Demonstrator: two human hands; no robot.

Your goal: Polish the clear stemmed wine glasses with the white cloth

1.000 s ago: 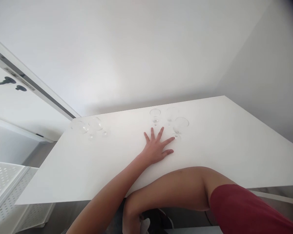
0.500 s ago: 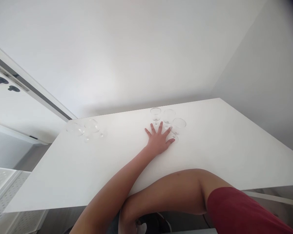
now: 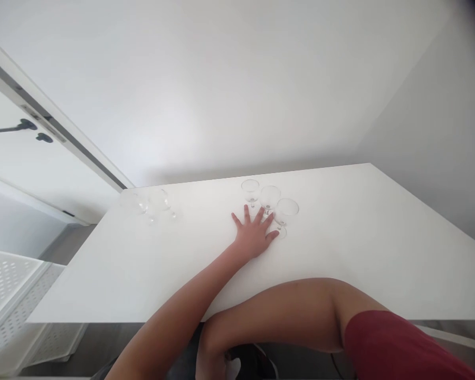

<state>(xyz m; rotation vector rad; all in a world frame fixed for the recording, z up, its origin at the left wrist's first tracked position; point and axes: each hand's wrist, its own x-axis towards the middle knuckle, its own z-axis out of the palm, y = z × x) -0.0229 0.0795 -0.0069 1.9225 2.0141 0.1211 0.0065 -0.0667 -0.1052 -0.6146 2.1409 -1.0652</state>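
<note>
My left hand point(image 3: 254, 236) lies palm down on the white table point(image 3: 332, 232), fingers spread wide, holding nothing. Three clear stemmed glasses cluster just beyond it: one behind the fingers point(image 3: 250, 193), a middle one point(image 3: 269, 197) and a nearer one point(image 3: 286, 210) by the thumb. Fingertips reach the stems and bases of the middle and near glasses; contact is hard to judge. My right hand point(image 3: 214, 364) hangs below the front table edge, its fingers curled and mostly hidden, beside a small white thing point(image 3: 233, 367) that I cannot identify.
More clear stemmed glasses point(image 3: 165, 200) stand faintly at the table's left back corner. A pale wall rises behind the table. On the left are a door with a black handle point(image 3: 21, 125) and white perforated baskets point(image 3: 8, 285).
The view has turned slightly left. My left hand and the three glasses by it sit further left on the table than before. My right arm stays folded across the front.
</note>
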